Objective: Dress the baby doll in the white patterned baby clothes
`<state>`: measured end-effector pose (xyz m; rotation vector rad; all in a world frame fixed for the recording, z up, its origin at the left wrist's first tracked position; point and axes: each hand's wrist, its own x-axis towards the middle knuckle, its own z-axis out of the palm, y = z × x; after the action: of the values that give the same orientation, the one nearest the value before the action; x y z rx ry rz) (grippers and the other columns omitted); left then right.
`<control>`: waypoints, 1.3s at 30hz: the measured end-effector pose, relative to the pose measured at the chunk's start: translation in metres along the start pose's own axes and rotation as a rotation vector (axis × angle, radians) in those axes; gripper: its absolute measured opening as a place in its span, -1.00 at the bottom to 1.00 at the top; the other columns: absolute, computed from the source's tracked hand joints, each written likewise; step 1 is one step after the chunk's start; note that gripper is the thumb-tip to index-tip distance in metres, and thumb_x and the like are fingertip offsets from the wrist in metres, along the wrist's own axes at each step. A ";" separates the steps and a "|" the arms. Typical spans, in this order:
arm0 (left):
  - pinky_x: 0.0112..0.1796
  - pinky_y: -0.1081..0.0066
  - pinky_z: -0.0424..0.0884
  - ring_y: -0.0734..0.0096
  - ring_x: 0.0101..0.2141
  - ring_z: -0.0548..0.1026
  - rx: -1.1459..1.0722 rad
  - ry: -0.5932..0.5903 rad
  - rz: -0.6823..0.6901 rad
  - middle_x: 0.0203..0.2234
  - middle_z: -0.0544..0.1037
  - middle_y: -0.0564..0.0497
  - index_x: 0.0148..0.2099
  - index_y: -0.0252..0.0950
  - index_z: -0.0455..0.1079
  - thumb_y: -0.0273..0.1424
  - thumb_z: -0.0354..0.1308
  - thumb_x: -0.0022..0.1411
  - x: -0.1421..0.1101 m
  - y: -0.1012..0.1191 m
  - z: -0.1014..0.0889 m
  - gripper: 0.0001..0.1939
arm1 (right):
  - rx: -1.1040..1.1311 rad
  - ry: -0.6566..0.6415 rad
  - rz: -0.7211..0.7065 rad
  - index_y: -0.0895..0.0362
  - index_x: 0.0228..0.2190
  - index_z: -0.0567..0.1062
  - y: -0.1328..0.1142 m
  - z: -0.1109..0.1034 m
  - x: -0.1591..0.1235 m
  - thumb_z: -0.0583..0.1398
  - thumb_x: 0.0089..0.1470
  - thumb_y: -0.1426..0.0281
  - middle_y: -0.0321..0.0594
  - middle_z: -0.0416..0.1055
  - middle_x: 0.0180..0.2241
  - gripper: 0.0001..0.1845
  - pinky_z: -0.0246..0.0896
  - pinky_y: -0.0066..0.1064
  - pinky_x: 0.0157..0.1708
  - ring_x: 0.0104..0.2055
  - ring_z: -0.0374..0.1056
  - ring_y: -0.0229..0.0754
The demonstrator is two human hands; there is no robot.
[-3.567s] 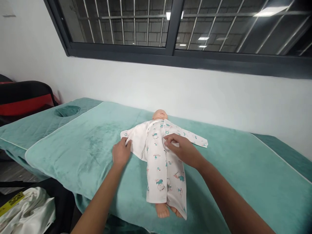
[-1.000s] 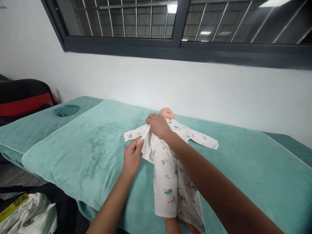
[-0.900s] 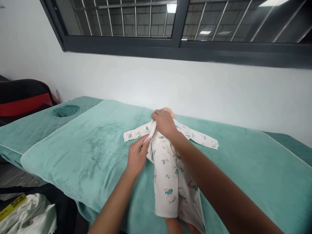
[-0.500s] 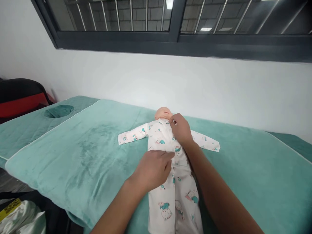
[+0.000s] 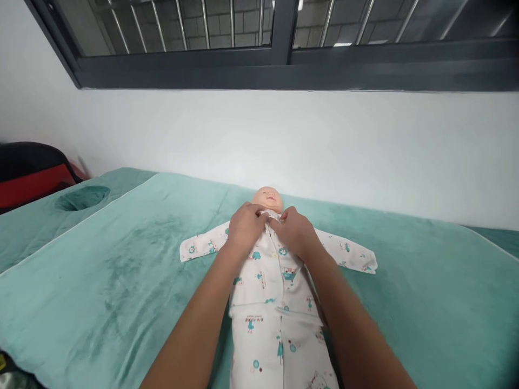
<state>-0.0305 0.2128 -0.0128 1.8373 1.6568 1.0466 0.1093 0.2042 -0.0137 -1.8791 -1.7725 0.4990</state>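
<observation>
A baby doll (image 5: 268,199) lies face up on the bed, its head toward the wall. It wears white printed baby clothes: a long-sleeved top (image 5: 261,278) with a front opening and matching trousers (image 5: 257,351). The sleeves spread out to both sides. My left hand (image 5: 247,227) pinches the collar just under the doll's chin. Close beside it, my right hand (image 5: 295,231) is also closed on the collar, thumb and fingers together. The fingertips of both hands nearly meet, and the bit of fabric between them is mostly hidden.
A green plush cover (image 5: 121,281) spreads over the bed, with a round hole (image 5: 83,198) at the far left. A black and red item (image 5: 34,175) stands at the left edge. Behind the bed rise a white wall (image 5: 227,135) and a dark-framed window (image 5: 182,70).
My left hand has moved up from the top's middle to the collar. My right hand stays near the neck, now beside the left. The doll's head has turned upright, and the view has shifted.
</observation>
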 end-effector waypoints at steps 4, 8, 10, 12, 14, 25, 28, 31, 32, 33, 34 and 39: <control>0.02 0.23 0.33 0.19 -0.02 0.46 -0.051 0.034 0.092 -0.05 0.55 -0.08 -0.07 -0.22 0.49 -0.44 -0.02 0.27 0.005 0.000 0.013 -0.71 | 0.069 0.054 -0.004 0.07 -0.47 0.27 0.009 0.000 0.004 0.11 0.02 0.25 -0.26 0.40 -0.47 -0.84 0.01 -0.41 -0.48 -0.44 0.25 -0.17; -0.02 0.30 0.36 0.27 -0.10 0.48 -0.107 0.119 0.117 -0.10 0.53 -0.09 -0.09 -0.27 0.49 -0.50 0.00 0.24 0.001 -0.010 0.011 -0.72 | 0.257 0.082 -0.024 0.06 -0.51 0.37 0.010 0.001 0.005 0.12 -0.01 0.31 -0.34 0.38 -0.54 -0.89 0.04 -0.43 -0.48 -0.48 0.23 -0.22; -0.05 0.28 0.36 0.26 -0.16 0.49 -0.071 0.107 0.084 -0.18 0.53 -0.09 -0.14 -0.28 0.52 -0.43 0.06 0.24 0.002 -0.014 0.009 -0.77 | 0.401 0.092 -0.019 0.07 -0.49 0.42 0.007 0.002 0.004 0.15 0.00 0.28 -0.35 0.39 -0.56 -0.87 0.07 -0.44 -0.47 -0.49 0.25 -0.23; -0.08 0.28 0.36 0.26 -0.20 0.49 -0.056 0.054 0.090 -0.26 0.54 -0.07 -0.21 -0.25 0.54 -0.36 0.10 0.23 0.005 -0.015 0.007 -0.80 | 0.563 0.093 -0.017 0.07 -0.46 0.46 0.004 0.004 0.003 0.17 0.01 0.23 -0.34 0.40 -0.56 -0.82 0.11 -0.44 -0.47 -0.49 0.27 -0.24; -0.12 0.31 0.36 0.29 -0.23 0.49 -0.086 0.020 0.102 -0.30 0.56 -0.04 -0.27 -0.22 0.54 -0.33 0.12 0.21 0.009 -0.016 0.007 -0.82 | 0.671 0.086 -0.036 0.08 -0.43 0.49 0.002 0.006 0.003 0.19 0.00 0.21 -0.32 0.43 -0.54 -0.80 0.14 -0.45 -0.46 -0.48 0.30 -0.24; -0.40 0.48 0.31 0.52 -0.56 0.38 -0.535 -0.032 -0.017 -0.57 0.49 0.09 -0.36 -0.27 0.42 -0.31 0.10 0.16 0.006 -0.006 0.002 -0.85 | 0.774 0.008 -0.082 0.09 -0.28 0.59 0.009 0.012 0.005 0.23 -0.02 0.23 -0.28 0.54 -0.33 -0.72 0.24 -0.44 -0.33 -0.31 0.38 -0.21; -0.43 0.50 0.29 0.54 -0.58 0.36 -0.527 -0.045 -0.036 -0.57 0.49 0.08 -0.39 -0.28 0.44 -0.35 0.11 0.14 0.004 -0.003 0.003 -0.86 | 0.844 0.001 -0.084 0.11 -0.24 0.57 0.012 0.013 0.005 0.25 -0.03 0.20 -0.29 0.51 -0.38 -0.67 0.23 -0.45 -0.36 -0.37 0.36 -0.24; -0.45 0.50 0.28 0.54 -0.58 0.36 -0.554 -0.056 -0.061 -0.58 0.49 0.08 -0.38 -0.30 0.46 -0.37 0.13 0.11 0.005 -0.005 0.005 -0.88 | 0.853 -0.004 -0.077 0.12 -0.23 0.56 0.014 0.014 0.005 0.28 -0.06 0.19 -0.30 0.48 -0.41 -0.65 0.21 -0.45 -0.40 -0.42 0.32 -0.27; -0.46 0.50 0.27 0.54 -0.58 0.35 -0.569 -0.056 -0.066 -0.58 0.49 0.08 -0.38 -0.30 0.46 -0.37 0.13 0.10 0.006 -0.006 0.005 -0.87 | 0.844 -0.003 -0.078 0.12 -0.23 0.55 0.014 0.014 0.005 0.29 -0.07 0.20 -0.31 0.47 -0.41 -0.64 0.21 -0.45 -0.40 -0.42 0.32 -0.27; -0.48 0.50 0.27 0.55 -0.59 0.34 -0.584 -0.056 -0.070 -0.58 0.48 0.08 -0.37 -0.30 0.47 -0.36 0.14 0.10 0.006 -0.007 0.006 -0.87 | 0.830 -0.003 -0.080 0.12 -0.23 0.55 0.014 0.014 0.006 0.29 -0.08 0.20 -0.31 0.47 -0.42 -0.65 0.21 -0.45 -0.40 -0.42 0.32 -0.27; -0.49 0.51 0.25 0.55 -0.60 0.33 -0.599 -0.057 -0.074 -0.58 0.48 0.08 -0.37 -0.30 0.46 -0.35 0.15 0.09 0.007 -0.008 0.006 -0.87 | 0.814 -0.004 -0.081 0.12 -0.24 0.54 0.013 0.014 0.006 0.30 -0.08 0.20 -0.31 0.47 -0.41 -0.65 0.22 -0.45 -0.39 -0.41 0.33 -0.26; -0.56 0.53 0.18 0.58 -0.62 0.30 -0.684 -0.140 -0.108 -0.57 0.49 0.07 -0.34 -0.31 0.40 -0.31 0.18 0.10 0.006 -0.009 0.004 -0.84 | 0.681 -0.008 -0.064 0.11 -0.23 0.50 0.008 0.012 0.005 0.30 -0.11 0.24 -0.29 0.48 -0.42 -0.65 0.24 -0.43 -0.36 -0.36 0.37 -0.22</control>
<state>-0.0332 0.2213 -0.0207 1.3173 1.1061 1.2101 0.1097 0.2098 -0.0278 -1.3354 -1.4091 0.9431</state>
